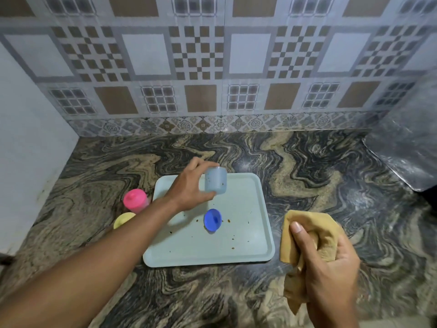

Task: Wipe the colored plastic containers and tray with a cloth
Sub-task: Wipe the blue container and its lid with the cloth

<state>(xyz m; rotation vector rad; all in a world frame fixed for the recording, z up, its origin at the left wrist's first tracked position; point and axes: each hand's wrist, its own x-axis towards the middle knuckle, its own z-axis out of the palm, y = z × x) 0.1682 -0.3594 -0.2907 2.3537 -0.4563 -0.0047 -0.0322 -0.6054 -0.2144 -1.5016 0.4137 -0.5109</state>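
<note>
A pale blue tray (246, 242) lies on the marbled counter, dotted with small crumbs. My left hand (189, 185) grips a translucent light-blue container (216, 181) just above the tray's far part. A blue lid (212, 220) stands tilted near the tray's middle. Left of the tray stand a pink-lidded container (135, 200) and a yellow-lidded one (123, 220), partly hidden behind my left forearm. My right hand (326, 263) holds a bunched tan cloth (293, 235) off the tray's right front corner.
The dark marbled counter (307, 166) runs back to a tiled wall. A white side wall (30, 138) closes off the left. A shiny metal surface (406, 150) rises at the right rear.
</note>
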